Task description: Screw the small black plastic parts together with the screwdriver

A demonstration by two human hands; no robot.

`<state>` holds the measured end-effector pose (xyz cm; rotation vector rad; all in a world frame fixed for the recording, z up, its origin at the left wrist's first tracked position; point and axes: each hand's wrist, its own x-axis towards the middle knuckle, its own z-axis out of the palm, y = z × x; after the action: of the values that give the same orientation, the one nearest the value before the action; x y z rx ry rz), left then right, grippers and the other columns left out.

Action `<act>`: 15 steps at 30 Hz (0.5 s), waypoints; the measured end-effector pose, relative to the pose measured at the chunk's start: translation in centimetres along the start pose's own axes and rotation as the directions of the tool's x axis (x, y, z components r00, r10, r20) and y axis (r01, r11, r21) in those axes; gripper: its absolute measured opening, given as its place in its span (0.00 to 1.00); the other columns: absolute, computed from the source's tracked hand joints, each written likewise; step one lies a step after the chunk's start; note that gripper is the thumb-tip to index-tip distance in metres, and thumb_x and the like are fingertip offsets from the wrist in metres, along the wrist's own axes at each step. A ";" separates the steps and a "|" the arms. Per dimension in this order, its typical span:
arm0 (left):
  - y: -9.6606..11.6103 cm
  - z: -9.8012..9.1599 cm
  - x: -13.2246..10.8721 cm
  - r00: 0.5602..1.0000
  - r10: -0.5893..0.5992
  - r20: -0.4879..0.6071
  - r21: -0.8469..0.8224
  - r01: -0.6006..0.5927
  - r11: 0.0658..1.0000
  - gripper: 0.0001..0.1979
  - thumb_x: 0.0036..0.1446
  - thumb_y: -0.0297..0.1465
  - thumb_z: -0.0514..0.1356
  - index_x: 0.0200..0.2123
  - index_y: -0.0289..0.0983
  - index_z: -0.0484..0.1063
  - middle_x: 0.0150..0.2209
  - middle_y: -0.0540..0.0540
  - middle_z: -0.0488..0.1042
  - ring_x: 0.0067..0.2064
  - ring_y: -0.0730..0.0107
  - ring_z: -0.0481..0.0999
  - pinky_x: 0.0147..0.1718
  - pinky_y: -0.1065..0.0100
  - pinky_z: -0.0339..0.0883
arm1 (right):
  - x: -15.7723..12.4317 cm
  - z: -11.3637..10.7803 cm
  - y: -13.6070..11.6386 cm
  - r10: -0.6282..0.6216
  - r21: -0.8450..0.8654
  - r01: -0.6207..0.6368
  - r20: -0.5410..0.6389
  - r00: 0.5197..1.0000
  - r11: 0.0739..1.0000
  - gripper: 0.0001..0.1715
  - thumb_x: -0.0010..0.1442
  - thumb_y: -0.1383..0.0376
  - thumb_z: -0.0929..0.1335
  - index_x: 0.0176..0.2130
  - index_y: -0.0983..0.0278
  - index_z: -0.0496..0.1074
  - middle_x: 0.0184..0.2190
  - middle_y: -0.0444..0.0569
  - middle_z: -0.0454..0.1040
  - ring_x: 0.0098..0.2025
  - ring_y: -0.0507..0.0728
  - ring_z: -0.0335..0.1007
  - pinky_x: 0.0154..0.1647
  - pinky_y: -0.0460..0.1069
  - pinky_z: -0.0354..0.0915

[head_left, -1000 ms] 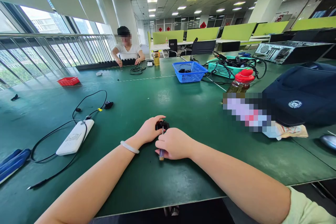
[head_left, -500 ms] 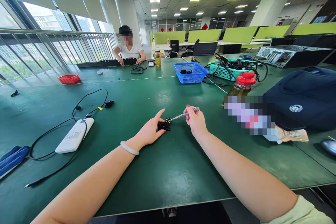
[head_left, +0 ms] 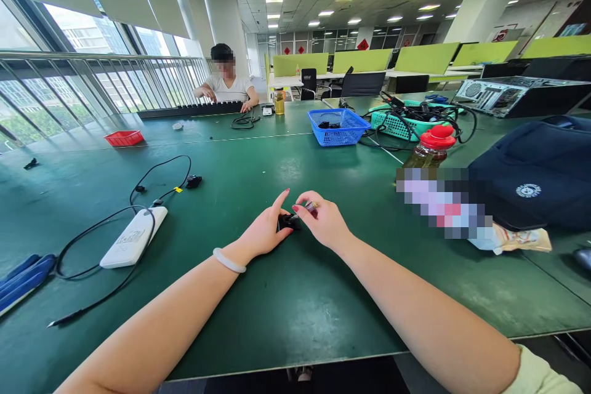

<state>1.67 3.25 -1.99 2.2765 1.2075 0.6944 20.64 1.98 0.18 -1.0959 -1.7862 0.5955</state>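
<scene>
My left hand (head_left: 261, 231) holds a small black part (head_left: 287, 221) down on the green table (head_left: 295, 295), thumb and fingers around its left side with one finger raised. The part looks like a little black device or holder; its details are too small to make out. My right hand (head_left: 325, 221) is closed on a slim screwdriver (head_left: 313, 205), whose brownish end shows above the fingers. The fingertips of this hand are right beside the black part and hide most of the tool's shaft and part of the black piece.
A white power bank-like block (head_left: 133, 238) with black cables lies left, near blue gloves (head_left: 25, 280). Ahead are a red tray (head_left: 124, 138), a blue basket (head_left: 339, 126) and a green basket (head_left: 401, 129). A red-capped bottle (head_left: 429, 146) and dark bag (head_left: 530, 175) stand right. A person (head_left: 228, 83) sits opposite.
My right hand has moved left and in close to the black part, and the screwdriver now stands steeper, mostly behind the fingers. My left hand keeps its place. The person opposite has shifted their hands.
</scene>
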 end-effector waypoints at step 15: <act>0.1 -0.2 0.0 0.999 -0.045 0.002 0.073 0.045 0.996 0.41 0.56 0.32 0.62 0.69 0.41 0.48 0.48 0.43 0.77 0.49 0.59 0.75 0.53 0.54 0.66 | 1.5 0.0 2.1 -0.041 0.217 0.046 -0.028 0.999 0.975 0.20 0.65 0.68 0.59 0.55 0.59 0.60 0.42 0.50 0.76 0.38 0.55 0.77 0.45 0.54 0.72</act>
<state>1.65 3.25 -1.76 2.3005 1.2978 0.6394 21.24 4.32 -0.69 -0.9077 -1.6762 0.7306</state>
